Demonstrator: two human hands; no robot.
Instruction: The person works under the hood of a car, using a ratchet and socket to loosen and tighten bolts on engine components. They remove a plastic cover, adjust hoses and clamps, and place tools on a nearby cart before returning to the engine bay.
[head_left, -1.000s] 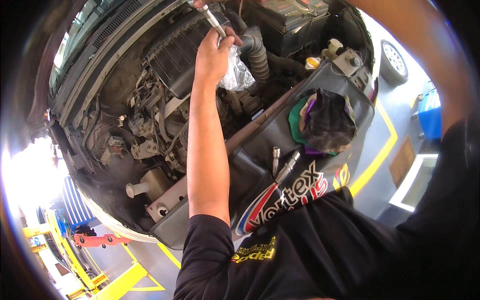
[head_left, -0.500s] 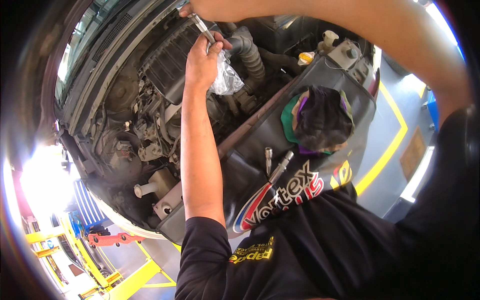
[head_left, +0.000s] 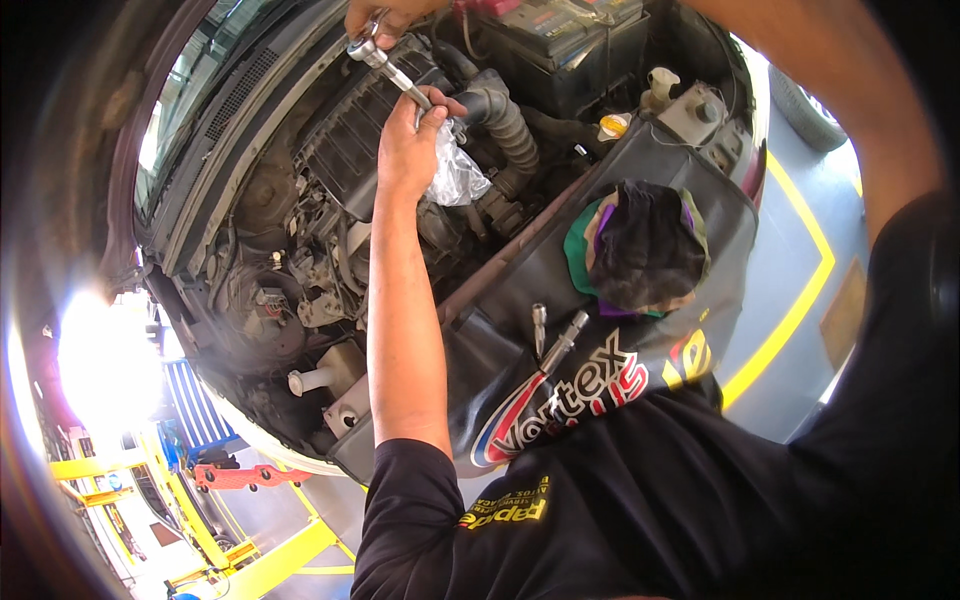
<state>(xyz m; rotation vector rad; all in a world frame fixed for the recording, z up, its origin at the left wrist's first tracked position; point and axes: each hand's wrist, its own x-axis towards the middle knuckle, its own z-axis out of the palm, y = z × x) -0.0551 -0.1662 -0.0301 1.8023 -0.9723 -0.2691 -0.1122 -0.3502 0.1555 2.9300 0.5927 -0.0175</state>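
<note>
Head view: since the previous frame, the ratchet wrench (head_left: 362, 48) is sitting lower in view, its round head now showing clear of the top edge; the right hand (head_left: 388, 24) is showing lower with it, and more of the battery (head_left: 575, 50) is showing.

Left arm: running almost straight up from the sleeve. Left hand (head_left: 408, 150): curling mostly closed, fingers and thumb wrapping the lower part of the steel shaft (head_left: 399, 81). Crinkled plastic wrap (head_left: 460, 172) is hanging just beside the palm; cannot tell whether the hand is holding it.

Right arm: bending in from the right side and passing out over the top edge. Right hand: fingers closing around the wrench handle beside the head, partly cut off by the frame.

Wrench and shaft are slanting from upper left to lower right, between the hands, over the ribbed black box (head_left: 345, 150).

Nearer the body, two sockets (head_left: 565, 340) are lying by a cloth bundle (head_left: 648, 250) on the black cover (head_left: 540, 272).
</note>
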